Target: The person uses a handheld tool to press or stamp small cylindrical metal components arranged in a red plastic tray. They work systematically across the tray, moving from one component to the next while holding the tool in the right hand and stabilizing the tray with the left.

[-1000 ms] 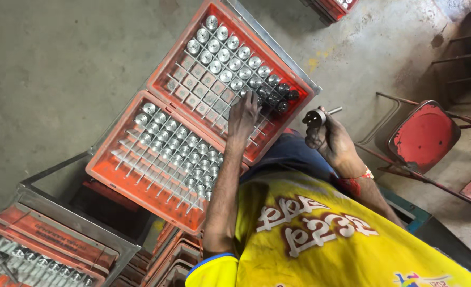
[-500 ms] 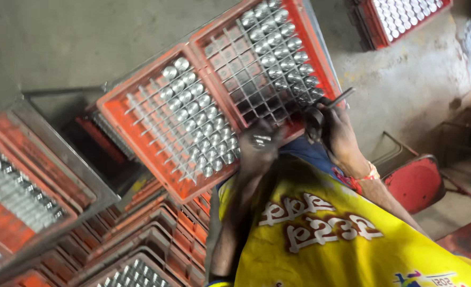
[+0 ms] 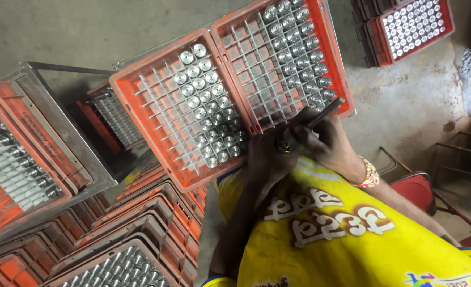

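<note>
Now L hand [image 3: 267, 157] grips a metal ring [image 3: 285, 144], R hand [image 3: 325, 143] a dark rod [image 3: 325, 112] (by orange crates [image 3: 139, 95]).

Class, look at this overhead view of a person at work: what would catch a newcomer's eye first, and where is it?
First, the two orange gridded crates side by side at the centre, partly filled with shiny metal cylinders. Next, the bright yellow shirt at the lower right. Above it, the left hand and right hand meet over a small round metal part, the right holding a thin dark tool.

Stacked orange crates [image 3: 139, 234] crowd the left; bare concrete floor [image 3: 405, 106] lies open rightward.
</note>
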Available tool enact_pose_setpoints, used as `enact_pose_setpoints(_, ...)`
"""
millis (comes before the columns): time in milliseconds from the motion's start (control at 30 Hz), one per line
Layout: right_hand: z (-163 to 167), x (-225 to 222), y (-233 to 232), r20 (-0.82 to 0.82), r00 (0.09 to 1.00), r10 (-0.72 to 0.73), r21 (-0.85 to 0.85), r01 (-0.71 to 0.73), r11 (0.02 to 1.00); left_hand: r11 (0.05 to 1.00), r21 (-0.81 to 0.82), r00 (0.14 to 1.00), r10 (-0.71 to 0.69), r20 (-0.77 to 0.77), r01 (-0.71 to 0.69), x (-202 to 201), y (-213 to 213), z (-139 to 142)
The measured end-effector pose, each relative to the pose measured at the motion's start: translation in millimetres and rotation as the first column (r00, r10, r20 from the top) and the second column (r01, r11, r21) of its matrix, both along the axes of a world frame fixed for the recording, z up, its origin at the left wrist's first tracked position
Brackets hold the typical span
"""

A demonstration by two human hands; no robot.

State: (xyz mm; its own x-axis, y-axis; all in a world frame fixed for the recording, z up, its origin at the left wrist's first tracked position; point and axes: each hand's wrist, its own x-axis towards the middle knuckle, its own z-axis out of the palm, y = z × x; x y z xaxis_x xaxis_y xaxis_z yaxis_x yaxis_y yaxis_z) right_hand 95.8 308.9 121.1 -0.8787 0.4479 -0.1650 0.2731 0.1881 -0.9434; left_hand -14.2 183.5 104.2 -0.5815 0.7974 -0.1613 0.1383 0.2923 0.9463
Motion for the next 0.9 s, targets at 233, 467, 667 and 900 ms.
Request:
enact_pose_setpoints(233,-12.1,0.4,-31.8,-0.054,0.984,-0.171,-0.254,0.152,0.955,0.996,-0.079,0.996,-0.048,-0.077,0.042,-5.5,-20.5,5.0)
enact_pose_setpoints(467,-30.8,13.8,-61.4,-0.035,0.996,-0.076,-0.102,0.072,0.992,0.966,-0.180,0.983,-0.179,0.048,0.184,-2.5,-46.4,-3.8)
enact_pose_setpoints(667,-77.6,39.5,-44.7,-0.190,0.914,-0.358,0.409,0.405,0.818,0.867,-0.498,1.000,-0.023,-0.007,0.016,-33.1,-87.5,-72.2)
enact_pose_setpoints(900,-118.8,136.1,84.8,-0.160,0.470,-0.868,-0.656,0.607,0.450,0.804,-0.363,0.827,0.259,-0.500,-0.472,-96.0,-159.2,-176.8)
